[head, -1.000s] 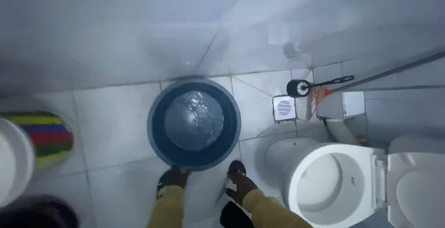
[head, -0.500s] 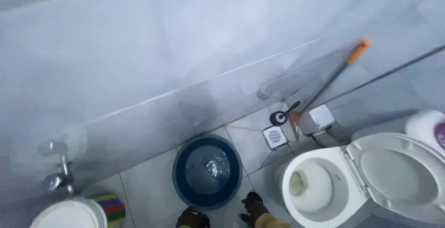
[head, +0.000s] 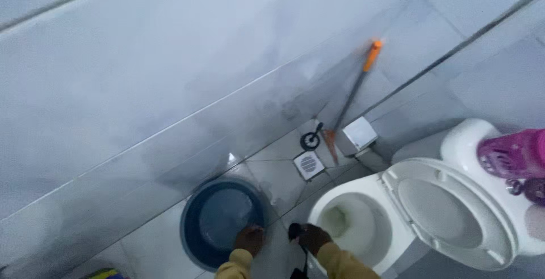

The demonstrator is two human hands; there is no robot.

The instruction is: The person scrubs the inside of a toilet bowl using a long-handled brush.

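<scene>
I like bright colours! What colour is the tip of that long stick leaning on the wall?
Orange tip, seen from the head camera.

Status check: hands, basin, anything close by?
Left hand on rim of the blue basin. Right hand grips a small dark object, unclear what. Open toilet bowl right beside it.

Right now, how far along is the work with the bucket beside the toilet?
Done: the blue bucket stands on the tiled floor with water in it, and the toilet has its lid up. In hand: the left hand rests on the bucket's near rim, while the right hand holds something dark that is too blurred to name. Left: the bucket is not lifted or tipped.
</scene>
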